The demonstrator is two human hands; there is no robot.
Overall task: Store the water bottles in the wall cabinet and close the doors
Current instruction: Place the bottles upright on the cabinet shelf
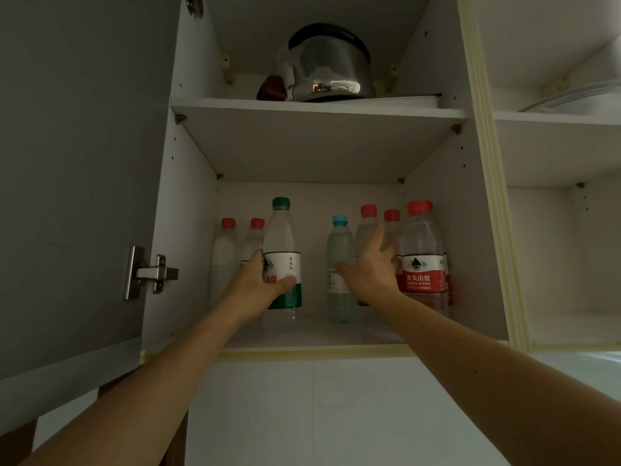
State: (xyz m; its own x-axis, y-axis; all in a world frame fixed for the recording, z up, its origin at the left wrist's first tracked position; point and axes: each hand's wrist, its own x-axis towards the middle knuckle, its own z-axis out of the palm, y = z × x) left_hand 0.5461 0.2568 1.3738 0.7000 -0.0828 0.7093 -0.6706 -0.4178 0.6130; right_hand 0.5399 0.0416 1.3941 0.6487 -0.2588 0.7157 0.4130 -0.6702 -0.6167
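One red-label bottle [424, 260] reads "NONGFU SPRING".

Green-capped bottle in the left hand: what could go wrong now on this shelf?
1. The green-capped bottle stands near the shelf's front edge; released carelessly by the left hand, it may tip out.
2. The right hand reaches open between the blue-capped bottle and the red-capped bottles; a nudge could topple these close neighbours.

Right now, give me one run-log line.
left hand: grips green-cap bottle | right hand: open among bottles | cabinet door: open
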